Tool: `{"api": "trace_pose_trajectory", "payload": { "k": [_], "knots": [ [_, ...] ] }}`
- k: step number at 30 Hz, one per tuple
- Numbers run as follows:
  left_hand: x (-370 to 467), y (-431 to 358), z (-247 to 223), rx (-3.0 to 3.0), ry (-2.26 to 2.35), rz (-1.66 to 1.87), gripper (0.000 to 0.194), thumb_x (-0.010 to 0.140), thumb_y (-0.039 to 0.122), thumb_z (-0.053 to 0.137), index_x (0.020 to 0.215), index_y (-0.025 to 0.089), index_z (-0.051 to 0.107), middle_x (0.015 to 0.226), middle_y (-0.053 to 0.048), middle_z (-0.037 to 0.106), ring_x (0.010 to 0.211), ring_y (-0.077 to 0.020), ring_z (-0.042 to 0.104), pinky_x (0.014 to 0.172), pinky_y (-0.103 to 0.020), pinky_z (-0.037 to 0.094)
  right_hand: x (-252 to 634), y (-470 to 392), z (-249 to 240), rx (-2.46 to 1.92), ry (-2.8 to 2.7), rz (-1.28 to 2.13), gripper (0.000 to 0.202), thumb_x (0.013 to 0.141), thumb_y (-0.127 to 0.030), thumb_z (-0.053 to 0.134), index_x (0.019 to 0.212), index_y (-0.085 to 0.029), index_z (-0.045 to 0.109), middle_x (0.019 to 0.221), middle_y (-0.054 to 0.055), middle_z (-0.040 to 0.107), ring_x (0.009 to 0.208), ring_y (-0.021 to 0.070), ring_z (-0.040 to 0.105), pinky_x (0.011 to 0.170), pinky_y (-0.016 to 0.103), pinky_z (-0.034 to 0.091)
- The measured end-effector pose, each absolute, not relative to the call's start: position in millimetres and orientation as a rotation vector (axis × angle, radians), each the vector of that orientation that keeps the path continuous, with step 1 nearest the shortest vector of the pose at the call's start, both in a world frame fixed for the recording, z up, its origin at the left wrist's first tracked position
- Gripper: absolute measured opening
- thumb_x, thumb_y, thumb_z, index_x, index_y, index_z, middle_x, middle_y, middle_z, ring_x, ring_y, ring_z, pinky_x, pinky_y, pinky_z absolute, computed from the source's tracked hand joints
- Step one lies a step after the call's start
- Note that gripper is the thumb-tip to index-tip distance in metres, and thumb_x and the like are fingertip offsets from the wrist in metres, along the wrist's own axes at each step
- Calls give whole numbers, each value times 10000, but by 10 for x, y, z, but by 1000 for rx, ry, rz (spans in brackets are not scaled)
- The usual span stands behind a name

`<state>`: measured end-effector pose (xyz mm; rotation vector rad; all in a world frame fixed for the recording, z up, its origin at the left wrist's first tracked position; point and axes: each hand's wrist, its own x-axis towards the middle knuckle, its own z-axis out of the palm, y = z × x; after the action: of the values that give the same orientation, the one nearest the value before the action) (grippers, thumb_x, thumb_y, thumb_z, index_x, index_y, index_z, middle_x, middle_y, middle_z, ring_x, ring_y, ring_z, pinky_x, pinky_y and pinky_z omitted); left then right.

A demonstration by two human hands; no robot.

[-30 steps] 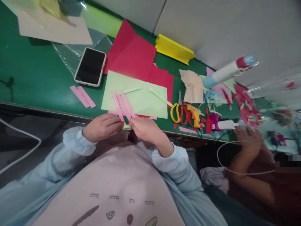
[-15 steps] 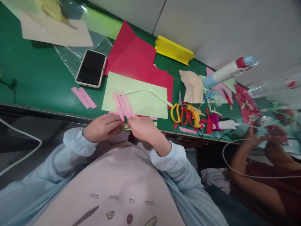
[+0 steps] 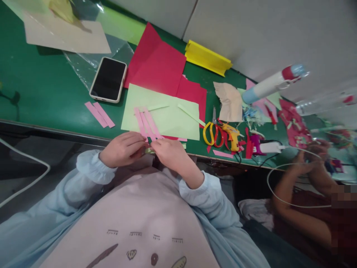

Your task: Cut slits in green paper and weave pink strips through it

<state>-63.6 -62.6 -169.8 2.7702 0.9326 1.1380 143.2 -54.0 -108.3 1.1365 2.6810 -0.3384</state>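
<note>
Both hands are close together at the table's front edge, with their fingers pinched. My left hand [image 3: 122, 149] grips the near end of a pink paper strip [image 3: 141, 123]. My right hand [image 3: 170, 152] has its thumb and fingertips closed at the near ends of the pink strips beside it. What lies under the fingers is hidden. The strips reach away from me over a pale green sheet [image 3: 173, 123], where narrow green strips [image 3: 190, 114] also lie. Two more pink strips [image 3: 99, 114] rest on the table to the left.
A phone [image 3: 108, 79] lies behind the loose strips. Red paper [image 3: 158, 61] sits at the back. Scissors [image 3: 214, 130], a yellow glue gun [image 3: 232, 137] and paper scraps are to the right. Beyond stands a bottle [image 3: 267, 87]. A co-worker's hands [image 3: 309, 158] work at far right.
My hands stay pinched at the strips with barely any movement. The co-worker's hands at far right have shifted slightly, and the whole view has moved a little.
</note>
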Motion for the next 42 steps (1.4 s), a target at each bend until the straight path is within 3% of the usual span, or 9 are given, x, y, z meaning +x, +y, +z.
{"api": "trace_pose_trajectory", "payload": {
  "k": [10,17,26,36,42],
  "knots": [
    [-636,-635,-1673,2716,1007,1099,195,857,245,613,1030,154,625,973,-100,731,889,-201,702,788,-338,598,1395,-487,-1108,1220,2712,-344,268,1015,-216,346,1033,-162,608,990,90,697,911,203,641,647,278,396],
    [-600,-631,-1670,2714,1050,1123,140,857,239,636,966,152,615,919,-90,727,809,-185,697,730,-309,581,1374,-465,-1133,1278,2735,-372,234,1021,-248,372,1037,-157,587,990,92,698,884,207,647,648,287,390],
    [-586,-635,-1616,2743,1074,1093,76,887,240,602,906,170,623,893,-63,732,787,-160,693,710,-274,574,1587,-433,-1170,1329,2899,-643,285,946,-382,565,1150,-185,590,1096,83,674,982,209,621,766,286,434],
    [-593,-633,-1613,2746,1058,1083,81,867,227,633,908,157,632,913,-77,735,806,-168,700,731,-282,580,1742,-467,-1286,1298,3028,-430,328,949,-385,564,1225,-226,643,1005,58,679,924,181,609,719,275,430],
    [-607,-636,-1646,2737,1060,1061,97,870,233,638,944,171,627,950,-69,734,839,-164,700,773,-288,583,1751,-500,-1376,1290,3147,-331,289,983,-374,505,1146,-243,704,1005,53,686,896,162,596,703,284,423]
  ]
}}
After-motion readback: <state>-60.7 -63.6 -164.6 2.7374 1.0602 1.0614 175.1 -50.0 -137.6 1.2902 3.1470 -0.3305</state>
